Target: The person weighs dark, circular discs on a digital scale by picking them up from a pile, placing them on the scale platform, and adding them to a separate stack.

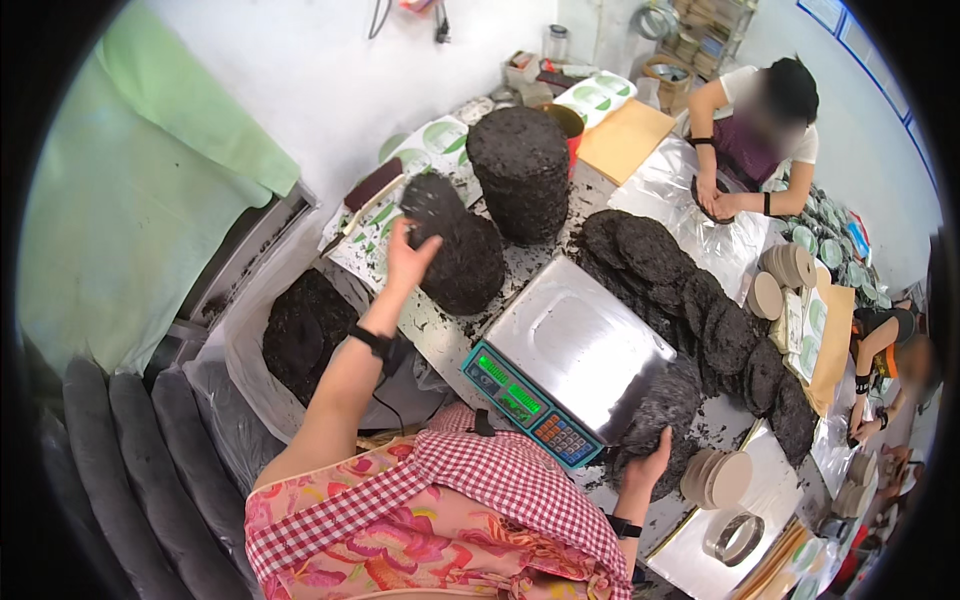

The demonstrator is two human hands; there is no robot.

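Note:
My left hand point(411, 259) grips the edge of a thin, round dark cake point(433, 199) of shredded plant-like material, blurred by motion. It is beside a short stack of similar cakes point(466, 266). At the right end of a digital scale point(574, 330) with a steel pan, my right hand point(646, 465) has hold of another dark cake point(664, 405), partly over the pan's edge. More dark material lies under that hand. The scale's display point(510, 386) is lit green, and its keypad faces me. A taller stack of cakes point(519, 176) stands behind the short one.
Overlapping dark cakes point(682, 292) line the scale's far side. Beige discs point(720, 480) and a metal ring point(739, 538) sit at right. A brush point(364, 210) lies left, above a lined bin point(307, 337) of dark material. A co-worker point(750, 142) handles a cake across the table.

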